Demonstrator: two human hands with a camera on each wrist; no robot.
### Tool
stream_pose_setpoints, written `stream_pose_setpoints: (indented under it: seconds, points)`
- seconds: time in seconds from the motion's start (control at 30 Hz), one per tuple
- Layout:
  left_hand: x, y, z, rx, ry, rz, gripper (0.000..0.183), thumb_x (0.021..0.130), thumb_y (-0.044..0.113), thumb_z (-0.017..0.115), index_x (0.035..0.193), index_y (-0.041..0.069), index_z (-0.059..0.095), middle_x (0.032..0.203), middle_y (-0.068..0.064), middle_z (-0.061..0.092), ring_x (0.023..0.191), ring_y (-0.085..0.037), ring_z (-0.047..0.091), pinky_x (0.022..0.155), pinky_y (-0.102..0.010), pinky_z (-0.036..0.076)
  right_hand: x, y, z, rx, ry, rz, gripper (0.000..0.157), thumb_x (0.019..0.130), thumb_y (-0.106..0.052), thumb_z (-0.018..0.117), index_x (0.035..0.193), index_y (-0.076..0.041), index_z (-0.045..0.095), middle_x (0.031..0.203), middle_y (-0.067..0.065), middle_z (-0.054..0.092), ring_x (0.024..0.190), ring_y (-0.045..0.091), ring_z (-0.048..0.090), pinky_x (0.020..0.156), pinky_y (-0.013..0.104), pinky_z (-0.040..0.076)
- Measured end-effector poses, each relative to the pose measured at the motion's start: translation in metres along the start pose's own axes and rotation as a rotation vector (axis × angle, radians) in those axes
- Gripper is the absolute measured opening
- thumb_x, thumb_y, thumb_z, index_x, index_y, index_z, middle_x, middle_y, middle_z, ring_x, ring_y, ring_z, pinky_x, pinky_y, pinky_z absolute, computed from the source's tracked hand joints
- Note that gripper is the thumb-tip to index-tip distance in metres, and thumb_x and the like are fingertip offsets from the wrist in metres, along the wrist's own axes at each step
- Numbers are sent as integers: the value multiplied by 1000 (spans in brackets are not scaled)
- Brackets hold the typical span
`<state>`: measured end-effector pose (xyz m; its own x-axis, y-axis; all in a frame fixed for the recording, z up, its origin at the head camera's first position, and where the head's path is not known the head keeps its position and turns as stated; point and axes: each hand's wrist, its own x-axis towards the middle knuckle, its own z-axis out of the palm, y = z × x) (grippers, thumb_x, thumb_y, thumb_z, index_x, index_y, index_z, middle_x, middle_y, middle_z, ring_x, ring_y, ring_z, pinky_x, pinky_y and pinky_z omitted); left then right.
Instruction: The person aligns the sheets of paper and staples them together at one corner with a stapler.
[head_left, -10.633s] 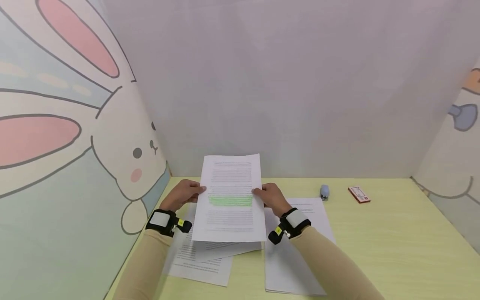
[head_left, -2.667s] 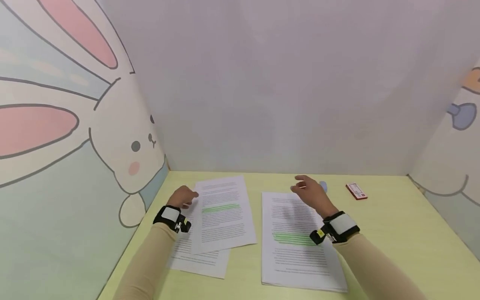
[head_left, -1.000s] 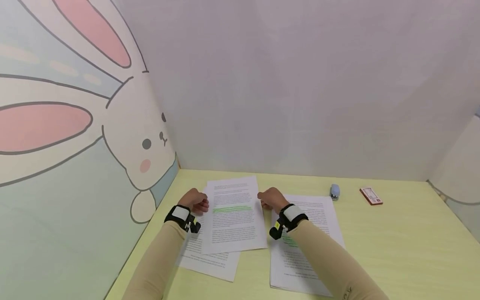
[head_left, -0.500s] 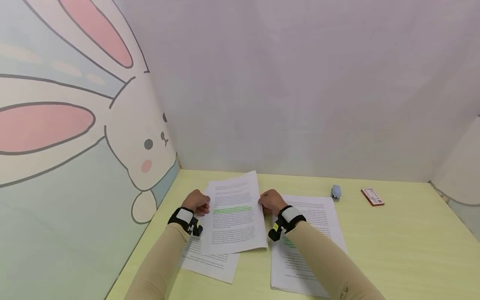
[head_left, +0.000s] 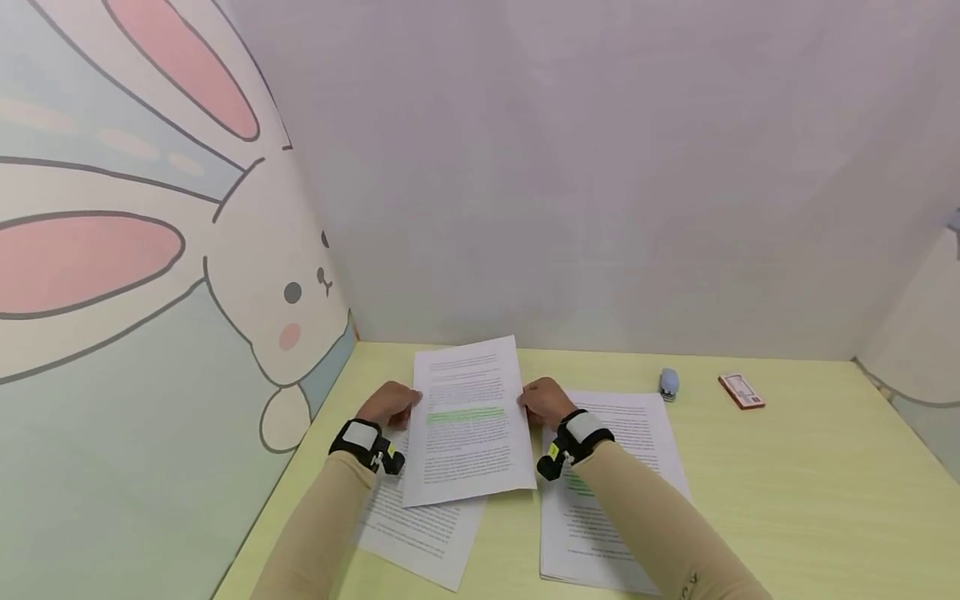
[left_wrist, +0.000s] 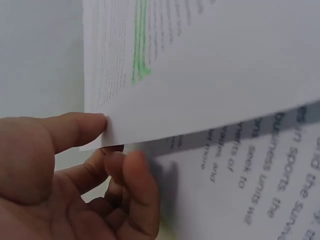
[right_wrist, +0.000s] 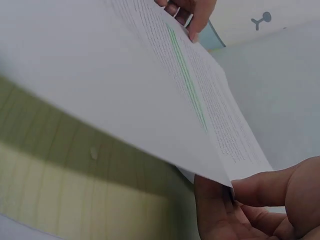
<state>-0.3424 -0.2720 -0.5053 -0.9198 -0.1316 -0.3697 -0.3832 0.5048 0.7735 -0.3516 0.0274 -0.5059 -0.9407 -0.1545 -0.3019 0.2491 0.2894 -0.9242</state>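
Hands: both in use, one at each long side of the same sheet, roughly level with each other.
Left hand (head_left: 387, 404): thumb on the face, fingers beneath; I pinch the left edge, gap down to paper thickness, lower fingers curled.
Right hand (head_left: 546, 402): thumb and forefinger pinch the right edge, equally close.
Printed sheet (head_left: 465, 450): between my hands; green-marked band across its middle; long axis running away from me, far end tilted up; right edge clear of the table (head_left: 787, 483).
Lower page (head_left: 420, 533): partly beneath the printed sheet, skewed, nearer my left hand.
Paper stack (head_left: 637, 429): just right of the printed sheet, a strip of table between; my right hand is nearer, its forearm crossing above.
Blue stapler-like object (head_left: 669, 384): beyond the stack's far right corner.
Red-edged box (head_left: 742, 391): farther right, untouched.
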Motion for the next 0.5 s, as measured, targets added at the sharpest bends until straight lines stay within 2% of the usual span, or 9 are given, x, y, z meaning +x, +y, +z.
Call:
stream_pose_setpoints:
  seconds: [0.1,0.2,0.3,0.47,0.5]
  points:
    - [-3,0,-3,-50,-30,36,21,102,15,59,96,-3,70,77,-7,68,60,-14,60,54,-23,48,-2,0,-2,36,0,-6,16,99,0,55,101,8,69,86,11,67,66,15,60,58,27,45]
    - [-5,-1,-6,-109,-58,54,21,101,11,61,107,-7,70,88,-12,73,69,-16,67,58,-24,52,-4,-1,-2,55,8,-18,19,100,-3,57,105,10,71,81,10,67,61,14,57,54,26,41]
    - [-5,-2,-8,-144,-60,60,20,100,9,63,107,-8,71,88,-12,73,69,-15,66,57,-24,51,-6,-3,-1,52,13,-36,21,100,-4,58,105,10,72,78,8,67,56,12,53,51,25,38]
    - [-8,-2,-13,-143,-20,89,19,99,9,66,106,-9,70,85,-9,71,66,-13,60,56,-22,49,-3,-3,-1,18,28,-44,19,99,-6,60,100,7,74,71,6,64,51,13,44,48,25,31]
    - [-9,-1,-14,-145,-17,96,20,99,9,66,107,-9,70,85,-10,71,66,-13,61,56,-22,50,-2,-3,-1,23,24,-49,19,99,-6,60,100,7,74,72,7,65,52,13,47,48,25,34]
